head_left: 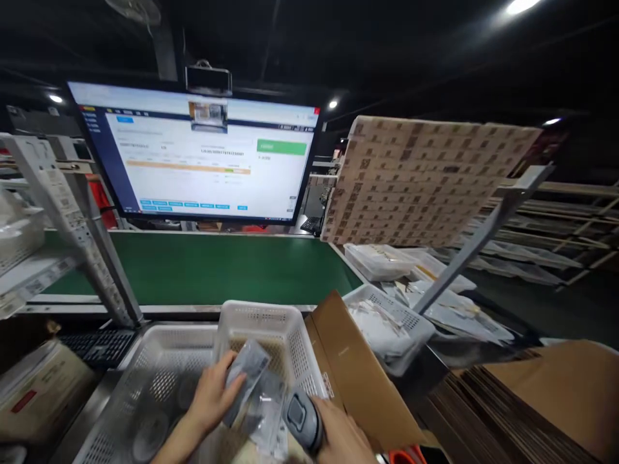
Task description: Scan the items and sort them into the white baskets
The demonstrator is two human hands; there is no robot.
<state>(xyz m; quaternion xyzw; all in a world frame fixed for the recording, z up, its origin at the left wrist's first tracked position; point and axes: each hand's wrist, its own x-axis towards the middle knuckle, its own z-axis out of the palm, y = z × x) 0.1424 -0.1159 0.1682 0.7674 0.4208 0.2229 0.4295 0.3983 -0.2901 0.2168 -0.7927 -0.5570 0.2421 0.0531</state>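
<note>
My left hand (pixel 213 396) is closed around a grey plastic packet (pixel 247 374), held over a white perforated basket (pixel 309 361). In my right hand (pixel 343 435) is a dark grey handheld scanner (pixel 302 419), its head angled toward the packets. Between the two hands, a second clear-and-grey plastic packet (pixel 265 412) hangs or lies in the basket; I cannot tell which. Left of it, another white basket (pixel 178 335) holds round, blurred items. An opened brown cardboard box (pixel 353 374) stands just right of the baskets.
Beyond the baskets runs a green conveyor belt (pixel 232 267) under a large monitor (pixel 213 161). A keyboard (pixel 104 347) sits at left. Stacked flat cardboard (pixel 474 419) and a white basket of papers (pixel 387 322) lie at right. A slanted metal post (pixel 483 238) and a label-covered board (pixel 416 183) rise there.
</note>
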